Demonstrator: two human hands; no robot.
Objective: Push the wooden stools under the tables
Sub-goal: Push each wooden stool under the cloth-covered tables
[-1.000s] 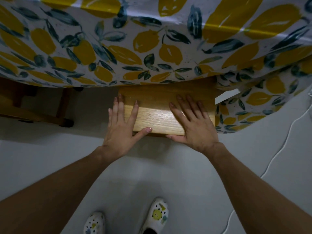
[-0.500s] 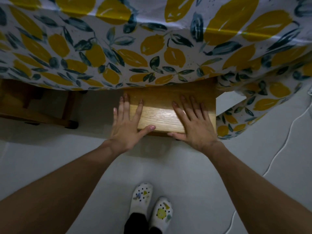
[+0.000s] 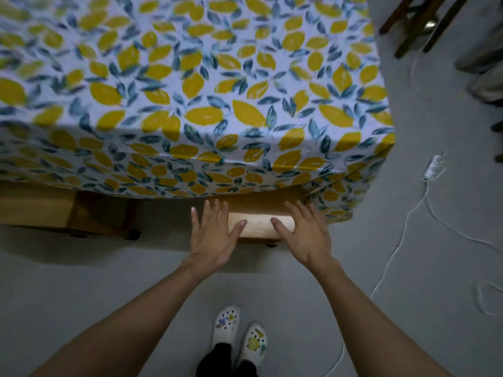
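The wooden stool (image 3: 260, 225) has slid further under the surface (image 3: 190, 104); flat open hands, left hand (image 3: 211, 240) and right hand (image 3: 306, 236), press its stiff, heavy-looking seat edge.

Lemon tablecloth (image 3: 190, 110) hides most of the wooden stool (image 3: 260, 223); second stool (image 3: 35, 205) cropped

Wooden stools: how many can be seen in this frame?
2. One stool sits under the lemon-print tablecloth, between the left hand and right hand. The other stool is at the left edge, partly under the cloth. More may be hidden.
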